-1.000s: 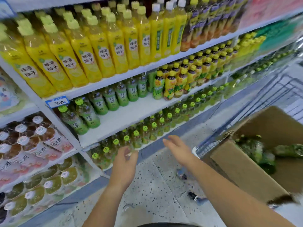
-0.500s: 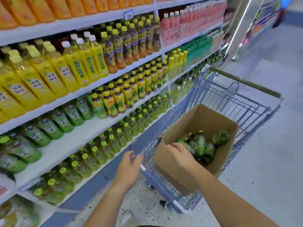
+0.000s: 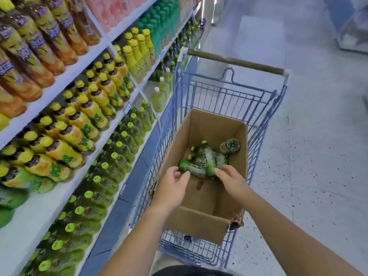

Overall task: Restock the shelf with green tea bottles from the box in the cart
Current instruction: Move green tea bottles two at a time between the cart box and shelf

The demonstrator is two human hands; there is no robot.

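Fingers loose on my left hand, fingers straight on my right hand, both down inside the brown cardboard box.

My left fingers hang slightly spread just beside the cap end of a lying bottle and grip nothing; my right fingertips rest flat on the next one. The green tea bottles lie jumbled at the far end of the box, which sits in the blue wire cart, just beside the white shelf with its rows of green-capped bottles.
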